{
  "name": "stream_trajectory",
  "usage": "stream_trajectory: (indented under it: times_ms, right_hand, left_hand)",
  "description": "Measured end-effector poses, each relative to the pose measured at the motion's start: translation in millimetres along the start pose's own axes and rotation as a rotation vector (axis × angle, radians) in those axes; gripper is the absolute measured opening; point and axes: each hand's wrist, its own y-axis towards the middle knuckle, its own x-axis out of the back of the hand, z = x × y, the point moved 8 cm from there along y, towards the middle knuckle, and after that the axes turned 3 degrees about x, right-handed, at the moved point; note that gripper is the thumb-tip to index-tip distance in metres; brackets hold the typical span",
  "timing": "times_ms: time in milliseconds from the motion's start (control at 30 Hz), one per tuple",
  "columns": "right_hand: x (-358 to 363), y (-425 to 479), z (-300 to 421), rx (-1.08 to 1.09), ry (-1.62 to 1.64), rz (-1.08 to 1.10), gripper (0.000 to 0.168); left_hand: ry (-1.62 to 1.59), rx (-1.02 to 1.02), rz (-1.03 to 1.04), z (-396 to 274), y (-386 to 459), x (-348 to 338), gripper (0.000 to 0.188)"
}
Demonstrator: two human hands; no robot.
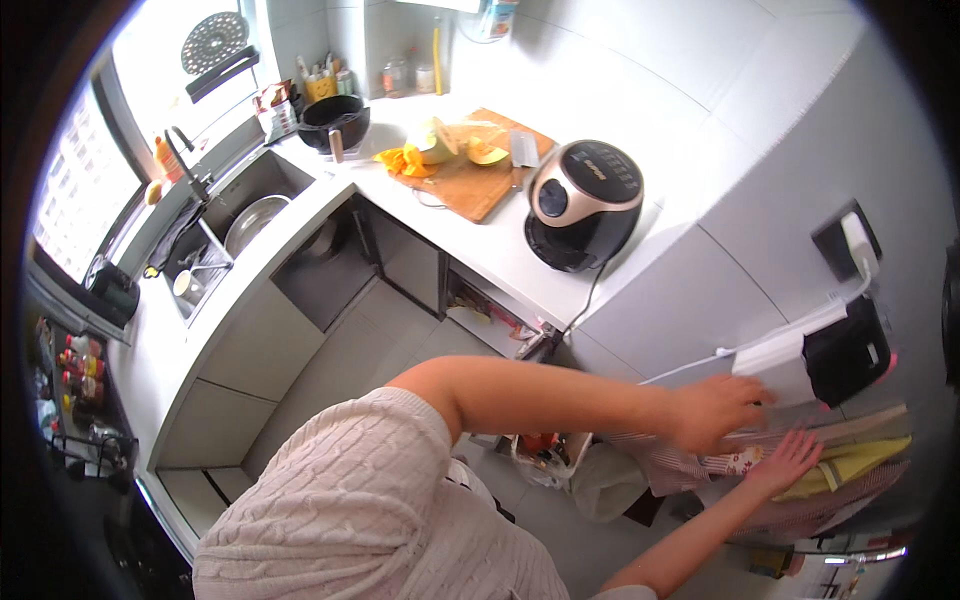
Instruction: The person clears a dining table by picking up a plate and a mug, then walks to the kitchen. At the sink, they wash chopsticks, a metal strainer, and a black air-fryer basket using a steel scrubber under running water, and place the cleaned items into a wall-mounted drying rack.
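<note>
My left hand is blurred, stretched out in front of a white box on the wall, with nothing visible in its fingers. Below it, my right hand lies spread against hanging cloths, palm side hidden. A yellow-green cloth hangs just beside its fingers. Pink-and-white striped fabric hangs beneath, and a strip with a floral print shows between the two hands. Whether my left hand touches the striped fabric, I cannot tell.
A black-and-rose air fryer stands at the counter's end, cord hanging down. Cut pumpkin and a cleaver lie on a wooden board. The fryer basket sits near the sink. On the floor stands a bin.
</note>
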Motion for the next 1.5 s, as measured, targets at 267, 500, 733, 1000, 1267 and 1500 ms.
stream_trajectory:
  times_ms: [267,500,733,1000,1267,1500]
  right_hand:
    - [-69.3,-191.9,-92.7,-0.116,-0.053,-0.085,0.032]
    - [-334.6,-418.4,-126.5,-0.506,0.090,0.774,0.025]
    - [-519.4,-616.5,-154.6,-0.733,0.068,1.305,0.018]
    - [-657.0,-810.9,-140.0,-0.882,0.110,1.902,0.017]
    - [-802.9,-859.5,-218.6,-0.928,0.101,1.876,0.020]
    - [-937.5,-741.1,-340.2,-0.592,0.085,0.913,0.044]
  left_hand:
    - [-0.103,0.546,0.325,72.2,-242.1,97.6,0.028]
    - [-0.006,1.194,-0.026,84.1,-488.3,296.0,0.027]
    - [-0.049,1.439,-0.474,35.3,-657.5,444.6,0.027]
    - [-0.052,1.458,-0.976,-28.8,-744.1,573.2,0.025]
    - [-0.039,1.424,-1.362,-20.2,-799.2,649.4,0.024]
    - [0.033,1.471,-1.542,34.8,-828.9,728.3,0.021]
